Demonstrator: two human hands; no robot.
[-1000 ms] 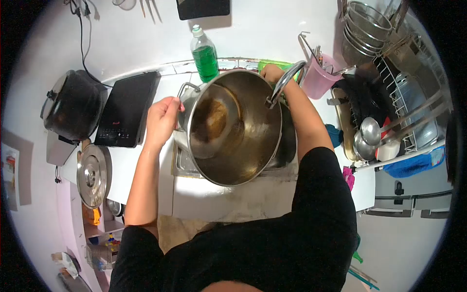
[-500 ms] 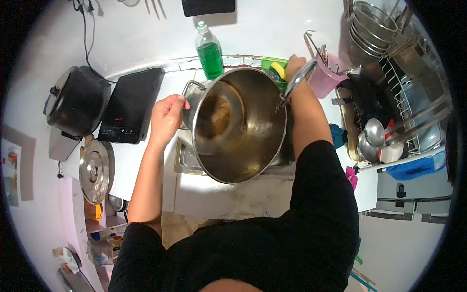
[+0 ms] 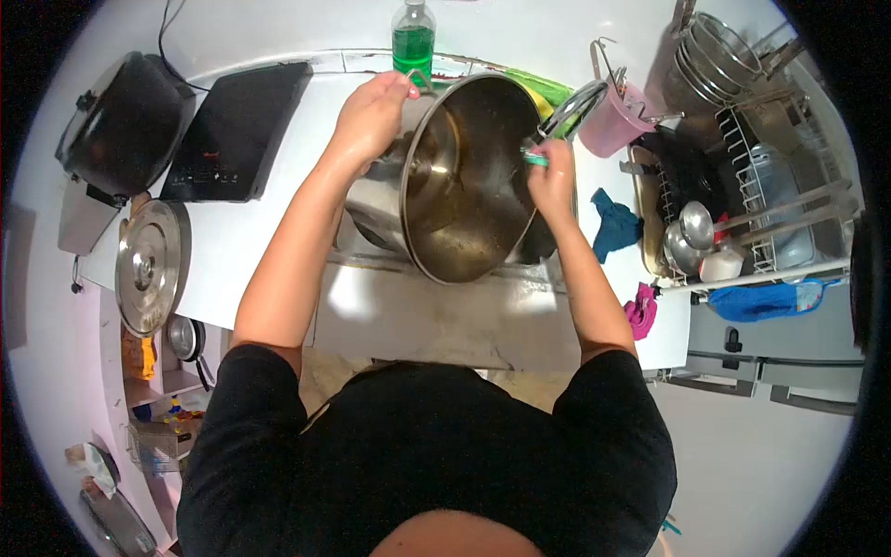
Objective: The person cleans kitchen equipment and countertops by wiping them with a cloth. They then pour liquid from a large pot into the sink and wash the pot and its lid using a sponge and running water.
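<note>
A large stainless steel pot (image 3: pixel 483 186) lies tilted over the sink (image 3: pixel 348 243), its mouth facing me and brown stains on its inner wall. My left hand (image 3: pixel 374 116) is closed around the loop handle (image 3: pixel 419 78) on the pot's left side. At the right of the pot's mouth, my right hand (image 3: pixel 554 176) is closed on a small green scrub pad (image 3: pixel 535 159), mostly hidden by the fingers. Just above that hand, the other loop handle (image 3: pixel 574 107) sticks out. Behind the pot stands a bottle of green dish soap (image 3: pixel 413 46).
On the left are an induction cooktop (image 3: pixel 237 130), a black pot (image 3: pixel 125 125) and a steel lid (image 3: pixel 150 265). To the right are a pink cup of utensils (image 3: pixel 608 125), a teal cloth (image 3: pixel 613 226), a magenta cloth (image 3: pixel 640 311) and a dish rack (image 3: pixel 770 269) with ladles.
My right hand has come back from the sponge holder to the pot's mouth, now with a green scrub pad. My left hand still grips the handle; the pot has turned and the view has shifted.
</note>
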